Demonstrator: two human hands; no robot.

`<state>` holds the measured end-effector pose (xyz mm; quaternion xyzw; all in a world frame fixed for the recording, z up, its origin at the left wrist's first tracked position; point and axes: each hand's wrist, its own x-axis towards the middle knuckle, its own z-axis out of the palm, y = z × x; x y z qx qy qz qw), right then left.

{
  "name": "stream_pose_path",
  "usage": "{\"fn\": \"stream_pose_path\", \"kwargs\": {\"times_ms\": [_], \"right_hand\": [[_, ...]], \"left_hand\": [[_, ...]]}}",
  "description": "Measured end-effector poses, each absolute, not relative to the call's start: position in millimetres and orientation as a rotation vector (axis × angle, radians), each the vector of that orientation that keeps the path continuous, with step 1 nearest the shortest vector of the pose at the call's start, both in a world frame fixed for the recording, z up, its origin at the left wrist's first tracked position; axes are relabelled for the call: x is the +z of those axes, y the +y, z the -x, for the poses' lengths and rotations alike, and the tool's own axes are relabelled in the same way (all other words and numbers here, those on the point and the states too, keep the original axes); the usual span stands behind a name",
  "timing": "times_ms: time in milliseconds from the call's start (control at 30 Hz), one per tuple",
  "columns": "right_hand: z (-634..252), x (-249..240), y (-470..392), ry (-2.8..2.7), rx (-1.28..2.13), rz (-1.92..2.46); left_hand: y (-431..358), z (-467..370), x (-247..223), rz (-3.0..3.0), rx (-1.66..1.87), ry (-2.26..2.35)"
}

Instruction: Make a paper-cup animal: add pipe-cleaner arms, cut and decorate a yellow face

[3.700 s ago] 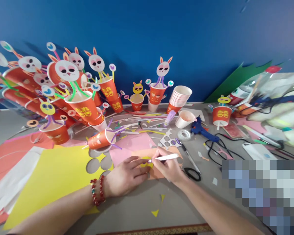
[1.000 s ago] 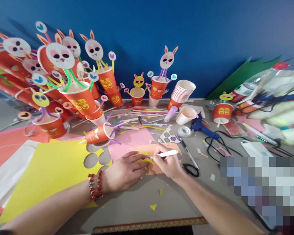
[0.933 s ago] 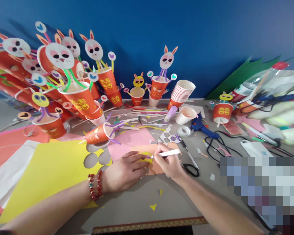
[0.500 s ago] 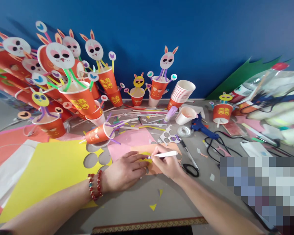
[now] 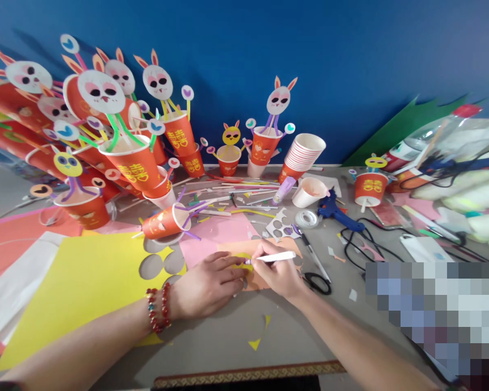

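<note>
My left hand (image 5: pixel 206 286), with a bead bracelet at the wrist, lies flat on the table and pins a small yellow paper cutout (image 5: pixel 241 262) onto an orange paper sheet (image 5: pixel 264 279). My right hand (image 5: pixel 277 273) grips a white pen (image 5: pixel 274 257), whose tip touches the yellow cutout just past my left fingertips. A pink sheet (image 5: pixel 218 233) lies under the orange one. Most of the cutout is hidden by my fingers.
A large yellow sheet (image 5: pixel 77 288) with round holes lies at left. Red paper cups with bunny faces (image 5: pixel 130 163) crowd the back left. Scissors (image 5: pixel 315 274), a tape roll (image 5: pixel 306 219), a blue glue gun (image 5: pixel 336 213), stacked cups (image 5: pixel 303 155) and straws lie behind my hands.
The view has shifted slightly since the oldest frame. Over the last second the pen tip has made small strokes on the yellow cutout; my left hand has stayed in place.
</note>
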<state>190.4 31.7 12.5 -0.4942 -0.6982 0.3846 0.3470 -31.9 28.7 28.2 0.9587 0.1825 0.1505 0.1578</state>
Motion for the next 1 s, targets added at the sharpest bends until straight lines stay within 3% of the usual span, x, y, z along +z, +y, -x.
{"fn": "stream_pose_path", "kwargs": {"times_ms": [1000], "right_hand": [[-189.5, 10.9, 31.8, -1.806, 0.959, 1.28]], "left_hand": [[29.2, 31.6, 29.5, -2.766, 0.425, 0.518]]}}
